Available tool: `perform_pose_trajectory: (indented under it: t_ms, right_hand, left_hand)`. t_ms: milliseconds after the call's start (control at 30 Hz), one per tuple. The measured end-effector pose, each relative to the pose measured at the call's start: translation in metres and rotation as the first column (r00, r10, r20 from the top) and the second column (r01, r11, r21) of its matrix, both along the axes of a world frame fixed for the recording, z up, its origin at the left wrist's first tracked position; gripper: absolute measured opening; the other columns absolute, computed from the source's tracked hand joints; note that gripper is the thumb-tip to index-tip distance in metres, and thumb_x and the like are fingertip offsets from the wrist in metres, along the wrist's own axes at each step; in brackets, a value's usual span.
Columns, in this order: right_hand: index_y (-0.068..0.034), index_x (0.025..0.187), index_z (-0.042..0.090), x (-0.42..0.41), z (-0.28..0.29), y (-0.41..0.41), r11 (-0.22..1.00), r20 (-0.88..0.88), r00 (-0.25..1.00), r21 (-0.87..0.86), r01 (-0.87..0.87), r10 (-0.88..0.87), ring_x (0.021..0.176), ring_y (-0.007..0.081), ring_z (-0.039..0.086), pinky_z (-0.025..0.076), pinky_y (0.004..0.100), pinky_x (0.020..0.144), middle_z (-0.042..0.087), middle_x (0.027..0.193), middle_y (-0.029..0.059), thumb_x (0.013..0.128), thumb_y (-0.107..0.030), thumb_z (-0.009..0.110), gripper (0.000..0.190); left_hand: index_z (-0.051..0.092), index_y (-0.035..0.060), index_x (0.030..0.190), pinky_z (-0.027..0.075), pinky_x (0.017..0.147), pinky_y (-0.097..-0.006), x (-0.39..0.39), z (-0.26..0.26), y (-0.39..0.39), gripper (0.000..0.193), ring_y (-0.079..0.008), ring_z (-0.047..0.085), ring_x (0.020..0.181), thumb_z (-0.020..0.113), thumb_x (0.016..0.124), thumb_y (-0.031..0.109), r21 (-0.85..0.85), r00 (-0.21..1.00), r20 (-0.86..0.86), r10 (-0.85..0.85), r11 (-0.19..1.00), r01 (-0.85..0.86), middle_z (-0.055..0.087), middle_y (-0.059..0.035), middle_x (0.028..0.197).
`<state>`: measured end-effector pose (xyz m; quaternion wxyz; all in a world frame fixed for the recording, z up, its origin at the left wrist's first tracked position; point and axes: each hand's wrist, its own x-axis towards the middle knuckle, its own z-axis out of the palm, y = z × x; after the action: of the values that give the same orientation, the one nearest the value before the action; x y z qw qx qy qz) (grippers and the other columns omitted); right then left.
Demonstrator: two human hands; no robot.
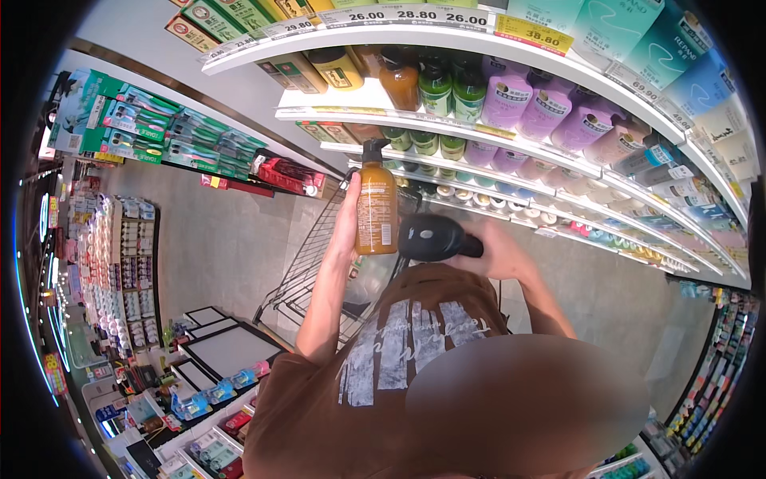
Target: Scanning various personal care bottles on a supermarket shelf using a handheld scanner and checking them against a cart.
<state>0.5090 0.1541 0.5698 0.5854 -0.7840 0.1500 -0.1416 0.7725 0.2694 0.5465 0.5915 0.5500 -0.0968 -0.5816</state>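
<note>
My left hand (349, 218) holds an amber pump bottle (376, 206) upright by its side, its black pump at the top and its printed back label facing me. Close to the bottle's right side, my right hand (494, 248) grips a black handheld barcode scanner (434, 237) by its handle; the hand is slightly blurred. A similar amber pump bottle (400, 84) stands on the shelf ahead, beside green bottles (435, 90) and purple bottles (505, 102).
A wire shopping cart (299, 281) stands below my left forearm. White shelves (419, 114) of bottles curve across the front and right. Packaged toothbrushes (134, 120) hang at the left. Framed panels (230, 347) and a display bin lie at the lower left.
</note>
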Motion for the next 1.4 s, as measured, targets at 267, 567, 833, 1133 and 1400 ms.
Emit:
perform_pose_trajectory:
  t_ms: [267, 567, 833, 1133, 1400]
  right_hand:
    - [0.001, 0.11, 0.07, 0.01, 0.019, -0.002, 0.99, -0.151, 0.984, -0.087, -0.108, 0.094, 0.091, 0.0465, 0.066, 0.053, 0.0491, 0.081, 0.071, 0.097, 0.026, 0.086, -0.027, 0.078, 0.038]
    - [0.0, 0.117, 0.069, 0.017, 0.023, -0.008, 0.987, -0.212, 0.971, -0.097, -0.131, 0.108, 0.093, 0.0474, 0.065, 0.053, 0.0497, 0.083, 0.071, 0.099, 0.0267, 0.086, -0.028, 0.077, 0.043]
    - [-0.002, 0.122, 0.07, 0.019, 0.006, -0.006, 0.991, -0.101, 0.994, -0.13, 0.031, -0.044, 0.08, 0.039, 0.067, 0.053, 0.0434, 0.076, 0.071, 0.091, 0.0228, 0.086, -0.024, 0.078, 0.043]
    - [-0.004, 0.121, 0.071, 0.009, -0.011, 0.011, 0.989, -0.238, 0.965, -0.114, 0.09, -0.115, 0.059, 0.0157, 0.056, 0.049, 0.0346, 0.062, 0.065, 0.07, 0.0093, 0.091, -0.026, 0.079, 0.038]
    - [-0.004, 0.115, 0.074, -0.001, -0.008, 0.031, 0.977, -0.326, 0.921, -0.091, 0.194, -0.213, 0.06, 0.0148, 0.052, 0.046, 0.0335, 0.06, 0.064, 0.068, 0.0076, 0.094, -0.032, 0.078, 0.036]
  left_hand:
    - [0.065, 0.0056, 0.127, 0.058, 0.072, -0.0298, 0.012, -0.028, 0.006, 0.063, -0.0132, 0.069, 0.084, 0.047, 0.106, 0.062, 0.034, 0.997, 0.07, 0.022, 0.999, -0.025, 0.072, -0.0057, 0.103]
    - [0.062, 0.0042, 0.133, 0.057, 0.082, -0.0314, 0.016, -0.03, 0.009, 0.063, -0.0138, 0.069, 0.094, 0.048, 0.107, 0.059, 0.053, 0.999, 0.03, -0.02, 0.998, 0.018, 0.071, -0.0058, 0.111]
    - [0.05, 0.003, 0.142, 0.05, 0.103, -0.0333, 0.093, -0.015, -0.028, 0.06, -0.0161, 0.063, 0.116, 0.082, 0.091, 0.012, -0.395, 0.822, 0.468, 0.324, 0.909, -0.133, 0.065, -0.0081, 0.127]
    - [0.049, 0.0006, 0.137, 0.053, 0.099, -0.0343, 0.139, -0.02, -0.11, 0.075, -0.021, 0.064, 0.112, 0.092, 0.077, 0.008, -0.512, 0.563, 0.684, 0.464, 0.855, -0.083, 0.063, -0.0101, 0.126]
    - [0.046, -0.0063, 0.145, 0.043, 0.113, -0.0392, 0.168, -0.033, -0.159, 0.094, -0.0305, 0.05, 0.134, 0.095, 0.073, 0.027, -0.293, 0.352, 0.907, 0.23, 0.946, 0.137, 0.049, -0.0195, 0.142]
